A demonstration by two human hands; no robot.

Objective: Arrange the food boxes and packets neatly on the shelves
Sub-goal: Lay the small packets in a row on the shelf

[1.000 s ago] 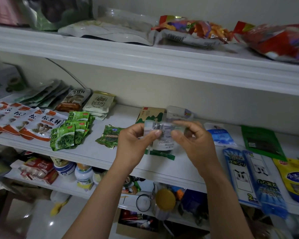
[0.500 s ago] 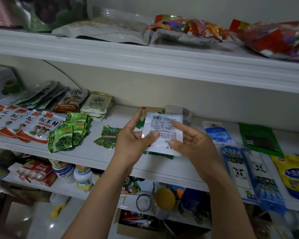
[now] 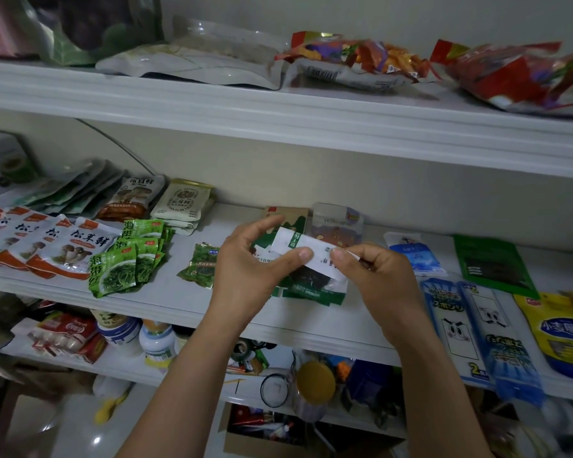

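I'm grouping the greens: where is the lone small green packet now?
In the head view, the small green packet lies flat on the middle shelf, left of centre, between the fanned seaweed packets and the left hand.

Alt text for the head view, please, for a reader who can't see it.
A left hand and a right hand pinch a small white packet between them over the middle shelf. On it, green seaweed packets lie to the left, blue packs to the right.
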